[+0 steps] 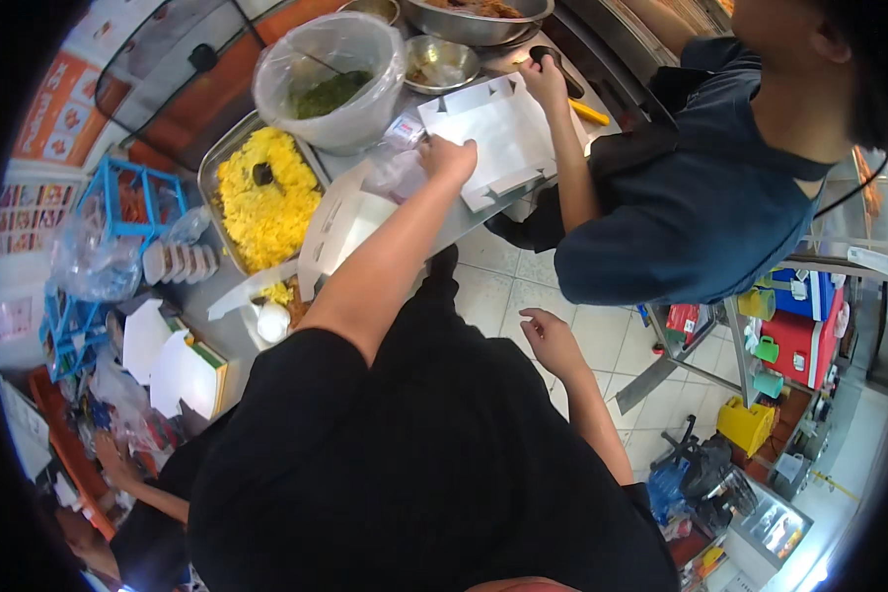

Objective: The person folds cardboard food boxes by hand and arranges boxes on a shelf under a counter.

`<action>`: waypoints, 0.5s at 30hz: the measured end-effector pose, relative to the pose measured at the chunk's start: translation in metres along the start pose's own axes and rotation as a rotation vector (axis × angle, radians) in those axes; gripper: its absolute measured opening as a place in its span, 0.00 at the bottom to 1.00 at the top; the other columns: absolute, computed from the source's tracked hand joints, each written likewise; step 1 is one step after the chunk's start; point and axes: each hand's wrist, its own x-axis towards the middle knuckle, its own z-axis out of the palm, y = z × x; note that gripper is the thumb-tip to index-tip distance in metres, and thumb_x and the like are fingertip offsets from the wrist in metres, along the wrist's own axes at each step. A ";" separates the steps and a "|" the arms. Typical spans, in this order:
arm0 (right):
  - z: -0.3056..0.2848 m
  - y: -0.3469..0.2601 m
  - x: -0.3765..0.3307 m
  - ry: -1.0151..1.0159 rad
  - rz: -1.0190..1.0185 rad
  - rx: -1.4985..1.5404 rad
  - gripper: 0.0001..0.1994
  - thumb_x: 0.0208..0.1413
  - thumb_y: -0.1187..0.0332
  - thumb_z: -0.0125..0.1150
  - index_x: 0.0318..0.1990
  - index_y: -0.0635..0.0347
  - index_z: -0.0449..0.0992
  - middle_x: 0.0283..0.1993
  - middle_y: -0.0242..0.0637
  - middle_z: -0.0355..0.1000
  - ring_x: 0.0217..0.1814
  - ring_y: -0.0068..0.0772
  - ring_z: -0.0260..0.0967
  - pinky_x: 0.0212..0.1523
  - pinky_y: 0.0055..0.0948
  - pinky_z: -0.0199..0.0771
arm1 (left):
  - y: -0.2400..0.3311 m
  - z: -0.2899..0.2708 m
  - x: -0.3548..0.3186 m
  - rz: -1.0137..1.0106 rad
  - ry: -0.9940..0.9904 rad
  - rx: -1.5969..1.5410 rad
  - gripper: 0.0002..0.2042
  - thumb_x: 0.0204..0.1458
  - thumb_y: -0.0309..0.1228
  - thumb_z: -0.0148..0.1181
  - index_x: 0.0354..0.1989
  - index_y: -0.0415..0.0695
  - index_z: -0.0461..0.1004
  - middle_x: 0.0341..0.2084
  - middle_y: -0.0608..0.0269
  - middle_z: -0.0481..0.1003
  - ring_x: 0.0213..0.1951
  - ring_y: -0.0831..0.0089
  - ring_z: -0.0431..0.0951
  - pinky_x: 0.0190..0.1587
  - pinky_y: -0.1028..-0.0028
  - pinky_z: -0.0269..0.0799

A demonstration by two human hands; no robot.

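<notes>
My left hand (449,160) reaches across the counter to the left edge of an unfolded white box (498,128). Its fingers are curled, and what they grip, if anything, is hidden. Close beside it lie a clear plastic bag (390,176) and a small printed packet (405,131). Under my left forearm stands an open white carton (365,219). Low on the right, away from the counter, my right hand (553,343) hangs with fingers apart and nothing in them. A co-worker's hand (548,81) is at the far right of the unfolded box.
A tray of yellow rice (266,202) and a plastic-lined tub of greens (331,94) stand at left. Steel bowls (442,64) are behind. The co-worker (701,187) stands close at right; another person's hand (116,462) shows lower left. White boxes (183,370) lie near me.
</notes>
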 end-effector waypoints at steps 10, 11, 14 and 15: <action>-0.032 0.039 -0.002 0.439 0.374 0.173 0.12 0.64 0.66 0.59 0.45 0.68 0.79 0.35 0.57 0.77 0.37 0.57 0.77 0.40 0.43 0.74 | 0.011 -0.005 0.041 0.023 -0.003 0.910 0.43 0.50 0.63 0.62 0.60 0.32 0.70 0.62 0.44 0.67 0.66 0.51 0.63 0.67 0.57 0.53; -0.024 0.055 -0.006 0.473 0.375 0.127 0.11 0.65 0.67 0.59 0.47 0.66 0.79 0.32 0.48 0.76 0.33 0.42 0.74 0.37 0.36 0.73 | 0.006 -0.003 0.043 0.026 0.070 0.891 0.41 0.50 0.62 0.63 0.58 0.33 0.72 0.60 0.46 0.69 0.64 0.53 0.65 0.66 0.57 0.55; -0.006 0.100 -0.009 0.474 0.340 0.042 0.10 0.64 0.68 0.61 0.48 0.64 0.79 0.31 0.40 0.76 0.31 0.31 0.72 0.34 0.31 0.72 | 0.004 0.000 0.050 -0.009 0.085 0.919 0.40 0.50 0.61 0.64 0.57 0.34 0.72 0.59 0.47 0.70 0.63 0.54 0.66 0.65 0.57 0.57; -0.004 0.111 -0.007 0.452 0.299 0.008 0.10 0.64 0.67 0.61 0.47 0.64 0.79 0.33 0.42 0.77 0.31 0.35 0.73 0.34 0.32 0.73 | 0.006 -0.001 0.050 -0.024 0.088 0.918 0.40 0.50 0.61 0.64 0.57 0.34 0.72 0.59 0.47 0.70 0.63 0.54 0.66 0.65 0.57 0.57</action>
